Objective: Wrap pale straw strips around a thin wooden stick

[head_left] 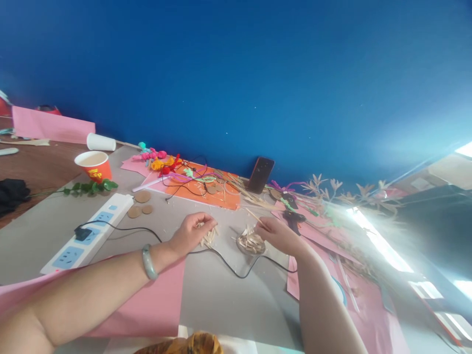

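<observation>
My left hand (192,232), with a jade-coloured bangle (149,262) on its wrist, is closed in a pinch just over a small heap of pale wooden slivers (209,238) on the grey tabletop. Whatever lies between its fingertips is too small to make out. To the right, my right hand (277,233) has its fingers closed on a thin pale stick (252,215) that points up and left. Beneath and beside that hand is a small shallow dish (254,251) piled with more wooden slivers (251,241).
A black cable (236,273) runs from a white power strip (84,233). Several wooden discs (142,196) and a red paper cup (96,168) lie to the left. A phone (261,174) leans against the blue wall. Dried stems (324,187) and pink paper (328,241) cover the right side.
</observation>
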`<state>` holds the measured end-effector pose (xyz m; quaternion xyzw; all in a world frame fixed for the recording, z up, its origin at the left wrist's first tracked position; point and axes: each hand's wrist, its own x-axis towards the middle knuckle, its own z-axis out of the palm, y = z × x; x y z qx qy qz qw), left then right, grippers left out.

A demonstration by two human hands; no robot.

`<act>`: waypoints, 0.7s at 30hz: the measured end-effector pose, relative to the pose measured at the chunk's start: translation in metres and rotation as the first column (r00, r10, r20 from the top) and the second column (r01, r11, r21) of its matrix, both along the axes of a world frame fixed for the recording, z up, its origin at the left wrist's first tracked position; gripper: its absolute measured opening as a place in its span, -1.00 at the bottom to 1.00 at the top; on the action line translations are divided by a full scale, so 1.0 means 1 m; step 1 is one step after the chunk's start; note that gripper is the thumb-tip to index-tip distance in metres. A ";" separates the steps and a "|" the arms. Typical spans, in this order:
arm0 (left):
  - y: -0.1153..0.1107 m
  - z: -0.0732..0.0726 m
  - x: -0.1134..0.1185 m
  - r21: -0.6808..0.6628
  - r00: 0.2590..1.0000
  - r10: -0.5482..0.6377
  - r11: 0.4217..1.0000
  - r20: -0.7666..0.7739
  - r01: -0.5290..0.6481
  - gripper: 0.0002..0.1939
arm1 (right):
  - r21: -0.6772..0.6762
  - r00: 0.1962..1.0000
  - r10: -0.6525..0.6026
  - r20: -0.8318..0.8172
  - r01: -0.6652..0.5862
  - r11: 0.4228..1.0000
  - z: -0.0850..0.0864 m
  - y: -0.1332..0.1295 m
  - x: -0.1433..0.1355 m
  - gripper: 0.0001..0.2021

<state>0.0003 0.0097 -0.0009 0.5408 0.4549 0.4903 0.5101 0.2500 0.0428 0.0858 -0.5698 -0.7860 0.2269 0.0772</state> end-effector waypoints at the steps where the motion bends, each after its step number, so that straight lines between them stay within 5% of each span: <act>1: 0.000 0.001 0.000 0.001 1.000 0.007 1.000 0.004 -0.007 -0.67 | -0.020 0.999 0.006 0.040 -0.006 1.000 0.000 0.002 0.004 -0.70; 10: 0.002 -0.002 0.000 -0.038 0.995 0.087 0.996 0.050 -0.086 -0.65 | 0.044 0.995 -0.056 0.086 0.052 0.998 0.007 0.000 0.007 -0.74; 15: 0.003 -0.001 -0.001 -0.024 0.987 0.150 0.989 0.050 -0.149 -0.66 | 0.041 1.000 -0.004 -0.006 0.004 0.999 -0.006 -0.004 -0.032 -0.83; 21: 0.004 -0.005 0.000 -0.006 0.982 0.171 0.985 0.081 -0.171 -0.66 | -0.004 0.971 0.029 0.239 -0.029 1.000 -0.026 -0.005 -0.086 -0.85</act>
